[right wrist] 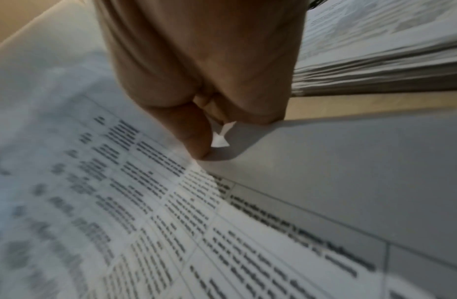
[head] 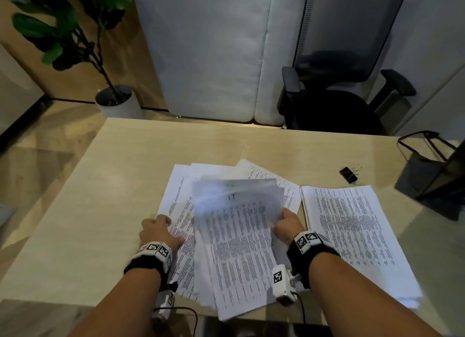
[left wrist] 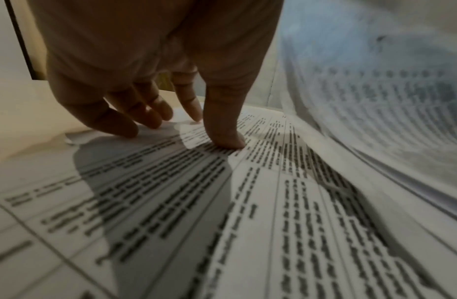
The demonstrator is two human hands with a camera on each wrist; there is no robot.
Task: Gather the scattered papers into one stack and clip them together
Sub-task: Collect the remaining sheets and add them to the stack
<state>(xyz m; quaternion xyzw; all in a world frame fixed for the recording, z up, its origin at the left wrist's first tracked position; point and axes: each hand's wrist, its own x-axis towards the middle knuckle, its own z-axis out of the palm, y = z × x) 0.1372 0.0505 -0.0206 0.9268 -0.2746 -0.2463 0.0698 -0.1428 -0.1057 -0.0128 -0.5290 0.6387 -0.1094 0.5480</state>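
Observation:
Printed papers (head: 181, 198) lie fanned out on the wooden desk (head: 100, 185). My right hand (head: 285, 224) pinches the right edge of a bundle of sheets (head: 239, 226) and lifts it, so its far part curls up and blurs. The right wrist view shows the thumb and fingers (right wrist: 194, 131) closed on that paper edge. My left hand (head: 161, 232) rests with straight fingers (left wrist: 222, 129) pressing on the flat sheets (left wrist: 171, 202) to the left of the bundle. A neat separate stack (head: 352, 231) lies at the right. A black binder clip (head: 348, 174) sits beyond that stack.
A dark stand or base (head: 432, 175) occupies the desk's right edge. Behind the desk are a black office chair (head: 339, 89), a pale panel and a potted plant (head: 115, 102). Bare desk surface extends to the left of the papers.

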